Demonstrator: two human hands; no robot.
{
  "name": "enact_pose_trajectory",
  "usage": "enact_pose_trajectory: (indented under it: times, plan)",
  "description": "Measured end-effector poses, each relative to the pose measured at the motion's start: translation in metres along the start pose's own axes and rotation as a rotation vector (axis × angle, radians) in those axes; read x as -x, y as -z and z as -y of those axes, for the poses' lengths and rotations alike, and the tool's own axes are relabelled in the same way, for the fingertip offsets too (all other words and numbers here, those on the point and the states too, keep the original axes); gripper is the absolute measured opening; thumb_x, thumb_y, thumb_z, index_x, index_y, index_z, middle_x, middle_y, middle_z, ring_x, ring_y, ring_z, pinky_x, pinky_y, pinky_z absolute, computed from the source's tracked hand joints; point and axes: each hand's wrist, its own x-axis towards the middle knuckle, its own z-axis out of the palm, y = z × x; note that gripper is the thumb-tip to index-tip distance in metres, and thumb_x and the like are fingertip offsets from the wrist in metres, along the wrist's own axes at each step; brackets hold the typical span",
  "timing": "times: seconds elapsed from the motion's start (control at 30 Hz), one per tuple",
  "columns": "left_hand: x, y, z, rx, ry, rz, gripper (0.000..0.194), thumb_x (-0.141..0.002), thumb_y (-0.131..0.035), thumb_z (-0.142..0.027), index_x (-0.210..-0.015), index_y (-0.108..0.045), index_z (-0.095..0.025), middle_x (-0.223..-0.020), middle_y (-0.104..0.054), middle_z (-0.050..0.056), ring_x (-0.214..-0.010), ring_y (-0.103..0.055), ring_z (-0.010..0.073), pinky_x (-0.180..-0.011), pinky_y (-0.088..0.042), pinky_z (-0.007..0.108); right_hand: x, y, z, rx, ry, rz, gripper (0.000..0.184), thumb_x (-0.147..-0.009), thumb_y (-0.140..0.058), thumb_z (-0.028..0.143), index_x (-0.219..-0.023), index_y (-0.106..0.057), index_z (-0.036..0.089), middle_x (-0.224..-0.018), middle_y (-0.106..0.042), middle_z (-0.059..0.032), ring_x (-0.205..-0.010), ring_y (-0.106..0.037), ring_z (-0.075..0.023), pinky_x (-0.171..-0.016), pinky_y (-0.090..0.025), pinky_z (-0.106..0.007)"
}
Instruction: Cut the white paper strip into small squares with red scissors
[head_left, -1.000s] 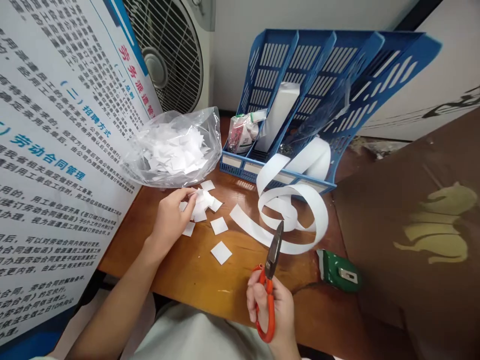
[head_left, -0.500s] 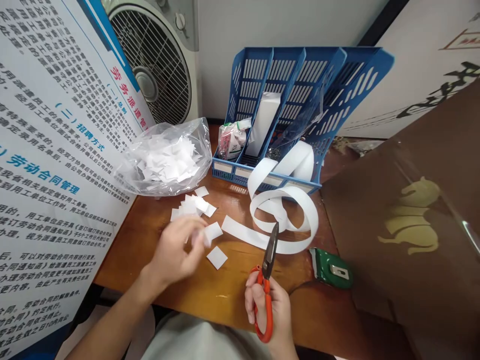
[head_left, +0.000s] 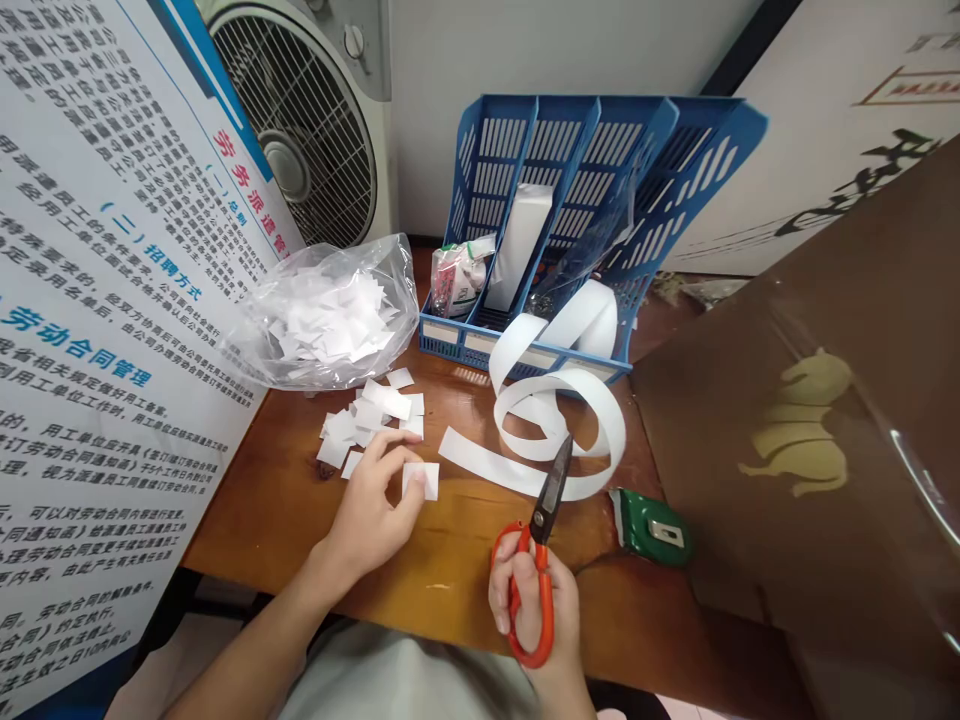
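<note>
My left hand is at the near side of a loose pile of white cut pieces. Its fingers are curved and apart, with the thumb tip on a single white square and the index fingertip by the pile. My right hand grips scissors by their orange handles, blades together and pointing up and away. Beyond the blades, a long white strip lies in loose coils, its cut end toward my left hand.
Behind the pile sits a clear plastic bag of white pieces. A blue file rack stands at the back, with a fan to its left. A green tape measure lies right, near a brown panel.
My left hand has moved forward and slightly right; one of two separate squares is no longer apart from the pile. The scissors have tilted slightly right in my right hand.
</note>
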Motion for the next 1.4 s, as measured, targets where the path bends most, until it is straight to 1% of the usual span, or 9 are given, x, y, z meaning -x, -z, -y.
enact_pose_trajectory:
  times: [0.2, 0.33, 0.43, 0.6, 0.8, 1.0, 1.17, 1.27, 1.4]
  plan:
    - [-0.033, -0.013, -0.014, 0.129, 0.089, 0.083, 0.015, -0.091, -0.063, -0.029, -0.085, -0.075, -0.021, -0.15, -0.055, 0.01, -0.138, -0.053, 0.0315, -0.12, -0.038, 0.046, 0.004, -0.006, 0.008, 0.015, 0.007, -0.031, 0.05, -0.085, -0.072, 0.065, -0.077, -0.056, 0.019, -0.046, -0.046, 0.0091, -0.03, -0.034, -0.0026, -0.034, -0.026, -0.012]
    - [-0.043, -0.022, -0.005, 0.211, 0.191, 0.164, 0.02, -0.088, -0.068, -0.033, -0.078, -0.076, -0.018, -0.101, -0.078, 0.01, -0.101, -0.071, 0.0293, -0.095, -0.054, 0.039, 0.006, -0.011, 0.009, 0.025, 0.038, -0.082, 0.049, -0.085, -0.074, 0.063, -0.077, -0.056, 0.018, -0.047, -0.048, 0.0088, -0.031, -0.035, -0.0031, -0.034, -0.026, -0.013]
    - [-0.028, -0.024, -0.004, 0.294, 0.239, 0.201, 0.031, -0.094, -0.061, -0.041, -0.083, -0.076, -0.016, -0.088, -0.079, 0.007, -0.084, -0.071, 0.0238, -0.079, -0.055, 0.032, 0.002, -0.013, 0.006, 0.039, 0.077, -0.159, 0.048, -0.084, -0.077, 0.059, -0.079, -0.052, 0.019, -0.057, -0.061, 0.0043, -0.034, -0.047, -0.0055, -0.035, -0.036, -0.015]
    - [0.017, -0.028, -0.015, 0.648, 0.427, 0.303, 0.032, -0.093, -0.067, -0.046, -0.085, -0.077, -0.016, -0.088, -0.077, 0.006, -0.085, -0.068, 0.0194, -0.08, -0.052, 0.028, -0.004, -0.019, 0.007, 0.059, 0.123, -0.268, 0.047, -0.081, -0.086, 0.043, -0.083, -0.045, 0.021, -0.082, -0.072, -0.001, -0.04, -0.058, -0.0079, -0.04, -0.047, -0.02]
    - [0.033, -0.033, -0.015, 0.628, 0.477, 0.21, 0.022, -0.088, -0.074, -0.039, -0.084, -0.082, -0.019, -0.136, -0.065, 0.012, -0.113, -0.067, 0.025, -0.085, -0.054, 0.029, -0.001, -0.023, 0.007, 0.086, 0.26, -0.349, 0.045, -0.08, -0.088, 0.034, -0.083, -0.045, 0.022, -0.074, -0.064, 0.0055, -0.044, -0.064, -0.0107, -0.041, -0.052, -0.02]
    - [0.031, -0.042, -0.017, 0.674, 0.502, 0.22, 0.024, -0.089, -0.074, -0.04, -0.089, -0.081, -0.017, -0.094, -0.078, 0.009, -0.087, -0.07, 0.0204, -0.081, -0.055, 0.03, 0.0, -0.02, 0.006, 0.088, 0.282, -0.372, 0.042, -0.081, -0.087, 0.031, -0.084, -0.046, 0.022, -0.071, -0.064, 0.0061, -0.048, -0.067, -0.0126, -0.042, -0.053, -0.02]
    - [0.036, -0.055, -0.02, 0.709, 0.501, 0.11, 0.019, -0.088, -0.076, -0.036, -0.09, -0.079, -0.017, -0.098, -0.078, 0.008, -0.087, -0.072, 0.0185, -0.079, -0.058, 0.027, 0.001, -0.022, 0.007, 0.195, 0.251, -0.347, 0.041, -0.079, -0.088, 0.033, -0.081, -0.048, 0.021, -0.069, -0.067, 0.0033, -0.049, -0.067, -0.0138, -0.046, -0.054, -0.022]
    - [0.037, -0.06, -0.019, 0.78, 0.57, 0.057, 0.033, -0.082, -0.082, -0.033, -0.111, -0.074, -0.019, -0.095, -0.078, 0.005, -0.085, -0.072, 0.0166, -0.077, -0.059, 0.025, 0.002, -0.023, 0.008, 0.192, 0.267, -0.349, 0.041, -0.08, -0.087, 0.029, -0.08, -0.047, 0.022, -0.069, -0.066, 0.0046, -0.049, -0.066, -0.0124, -0.045, -0.053, -0.021]
    - [0.036, -0.062, -0.015, 0.869, 0.654, 0.126, 0.037, -0.077, -0.086, -0.039, -0.105, -0.077, -0.016, -0.083, -0.078, 0.005, -0.073, -0.07, 0.0145, -0.072, -0.058, 0.025, 0.002, -0.022, 0.007, 0.18, 0.297, -0.353, 0.039, -0.082, -0.085, 0.027, -0.082, -0.046, 0.023, -0.068, -0.064, 0.006, -0.048, -0.065, -0.0123, -0.045, -0.054, -0.021]
